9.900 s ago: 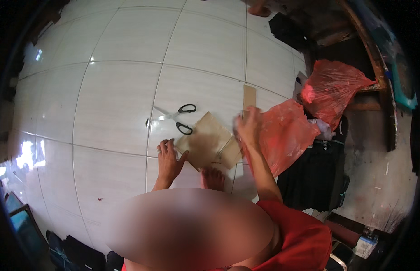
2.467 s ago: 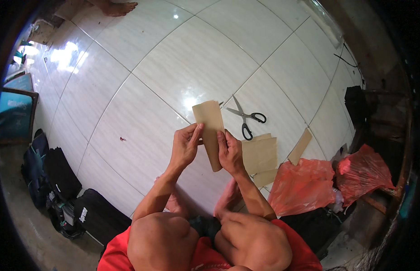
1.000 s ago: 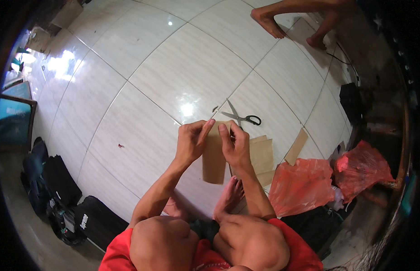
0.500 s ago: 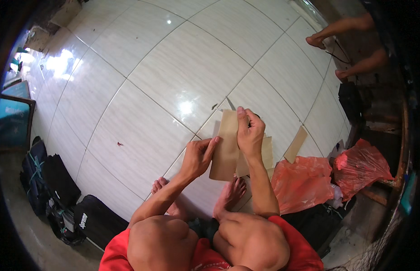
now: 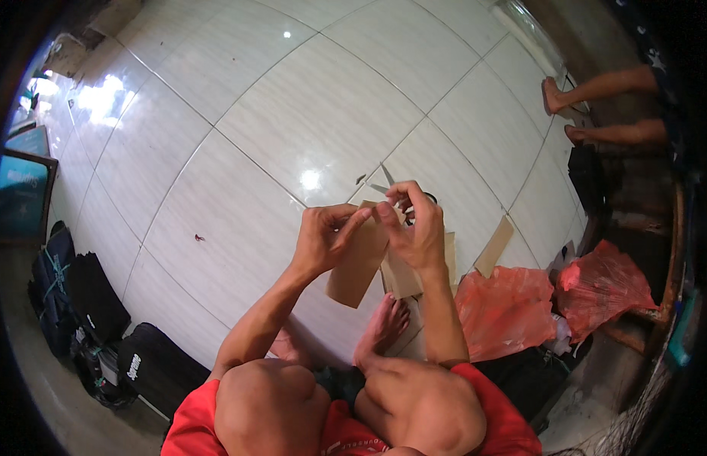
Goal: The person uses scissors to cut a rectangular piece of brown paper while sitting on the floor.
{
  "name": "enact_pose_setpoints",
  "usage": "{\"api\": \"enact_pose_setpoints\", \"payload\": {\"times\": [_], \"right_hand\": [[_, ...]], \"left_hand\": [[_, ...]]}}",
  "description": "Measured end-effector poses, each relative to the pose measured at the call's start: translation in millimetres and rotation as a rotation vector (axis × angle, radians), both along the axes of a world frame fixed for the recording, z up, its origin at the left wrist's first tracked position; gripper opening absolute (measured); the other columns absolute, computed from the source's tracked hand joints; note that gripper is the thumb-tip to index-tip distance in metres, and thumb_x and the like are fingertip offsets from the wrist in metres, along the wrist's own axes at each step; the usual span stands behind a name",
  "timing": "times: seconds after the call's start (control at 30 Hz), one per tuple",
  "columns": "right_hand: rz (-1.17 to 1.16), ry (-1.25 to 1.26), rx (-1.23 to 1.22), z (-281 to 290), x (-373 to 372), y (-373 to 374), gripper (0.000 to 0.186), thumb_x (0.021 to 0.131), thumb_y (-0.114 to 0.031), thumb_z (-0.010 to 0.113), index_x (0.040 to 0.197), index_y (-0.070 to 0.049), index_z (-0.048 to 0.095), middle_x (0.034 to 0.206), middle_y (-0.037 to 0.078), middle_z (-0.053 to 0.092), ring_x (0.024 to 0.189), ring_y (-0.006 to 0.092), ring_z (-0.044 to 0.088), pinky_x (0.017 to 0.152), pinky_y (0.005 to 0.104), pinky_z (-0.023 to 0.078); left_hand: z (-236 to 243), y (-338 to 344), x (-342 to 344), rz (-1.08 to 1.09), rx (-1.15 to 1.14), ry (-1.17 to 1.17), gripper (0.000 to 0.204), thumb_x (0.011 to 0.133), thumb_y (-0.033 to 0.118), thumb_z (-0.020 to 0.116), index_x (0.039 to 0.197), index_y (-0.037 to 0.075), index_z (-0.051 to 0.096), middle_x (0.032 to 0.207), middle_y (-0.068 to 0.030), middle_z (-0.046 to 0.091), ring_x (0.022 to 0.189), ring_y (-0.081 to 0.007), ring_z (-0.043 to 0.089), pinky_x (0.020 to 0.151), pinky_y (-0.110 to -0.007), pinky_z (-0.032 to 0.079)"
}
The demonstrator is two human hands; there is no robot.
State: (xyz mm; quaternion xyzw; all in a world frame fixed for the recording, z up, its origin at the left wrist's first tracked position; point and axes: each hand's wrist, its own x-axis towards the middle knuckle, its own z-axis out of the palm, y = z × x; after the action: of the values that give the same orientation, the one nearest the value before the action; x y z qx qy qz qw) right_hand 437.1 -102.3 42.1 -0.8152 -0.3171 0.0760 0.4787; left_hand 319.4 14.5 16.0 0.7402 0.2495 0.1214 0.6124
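Observation:
A flat strip of brown paper or thin card (image 5: 359, 266) hangs tilted in front of me, its lower end toward my left. My left hand (image 5: 323, 237) is closed on its upper left edge, thumb on the near face. My right hand (image 5: 420, 237) has its thumb at the upper right corner, close to my left thumb; its other fingers curl behind, partly hidden. Beyond it, scissors with parted blades (image 5: 387, 175) lie on the floor, their dark handles mostly covered by the hand. Under the right wrist are more brown pieces (image 5: 401, 277).
Another brown strip (image 5: 494, 246) lies on the tiled floor (image 5: 293, 137), beside red plastic bags (image 5: 505, 311) at my right. Black bundles (image 5: 160, 368) and blue framed panels (image 5: 23, 197) stand at left. Another person's legs (image 5: 612, 87) reach in at upper right.
The brown strip has tilted, its lower end swinging left. My left hand has risen, and my right fingers have shifted along the top edge toward it. The other person's legs have moved.

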Motion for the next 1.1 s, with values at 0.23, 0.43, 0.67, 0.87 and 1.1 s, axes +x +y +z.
{"api": "enact_pose_setpoints", "payload": {"times": [0.23,0.43,0.67,0.87,1.1], "right_hand": [[0.406,0.113,-0.127,-12,14,-2,0.041,0.098,-0.027,0.064,0.072,0.003,0.055,0.057,0.017,0.043,0.05,0.0252,0.036,0.05,0.0369,0.035],[0.458,0.291,-0.213,-17,9,-8,0.039,0.097,-0.029,0.065,0.074,0.003,0.063,0.058,0.018,0.055,0.05,0.0223,0.047,0.052,0.0375,0.04],[0.469,0.454,-0.058,-41,37,-24,0.049,0.099,-0.025,0.066,0.064,-0.002,0.041,0.06,-0.003,0.023,0.057,0.0081,0.024,0.048,0.0314,0.023],[0.518,0.411,-0.168,-30,37,-22,0.049,0.1,-0.021,0.064,0.063,-0.003,0.038,0.06,-0.004,0.025,0.059,0.0059,0.024,0.05,0.0296,0.021],[0.368,0.38,-0.212,-34,72,-16,0.046,0.096,-0.026,0.068,0.066,0.004,0.049,0.059,-0.002,0.028,0.057,0.0078,0.029,0.049,0.0321,0.027]], "left_hand": [[-5,-2,-3,-0.207,0.153,0.017,0.013,0.091,0.012,0.068,0.098,0.002,0.072,0.07,-0.0217,0.063,0.054,-0.0354,0.049,0.055,-0.038,0.046],[-22,-6,-19,-0.263,0.017,0.009,0.02,0.096,0.019,0.064,0.098,0.0,0.069,0.069,-0.0224,0.059,0.054,-0.0339,0.046,0.055,-0.04,0.043],[-17,-26,-29,-0.353,-0.085,0.072,0.042,0.101,0.03,0.06,0.078,-0.005,0.065,0.055,-0.0183,0.046,0.049,-0.0198,0.036,0.049,-0.041,0.036],[-6,-30,-36,-0.348,-0.296,0.121,0.042,0.101,0.031,0.061,0.083,-0.005,0.07,0.053,-0.0106,0.052,0.051,-0.0111,0.04,0.049,-0.035,0.037],[-3,-29,-42,-0.452,-0.485,0.238,0.042,0.101,0.034,0.062,0.097,-0.006,0.072,0.074,-0.0092,0.07,0.066,-0.0113,0.063,0.062,-0.031,0.053]]}}
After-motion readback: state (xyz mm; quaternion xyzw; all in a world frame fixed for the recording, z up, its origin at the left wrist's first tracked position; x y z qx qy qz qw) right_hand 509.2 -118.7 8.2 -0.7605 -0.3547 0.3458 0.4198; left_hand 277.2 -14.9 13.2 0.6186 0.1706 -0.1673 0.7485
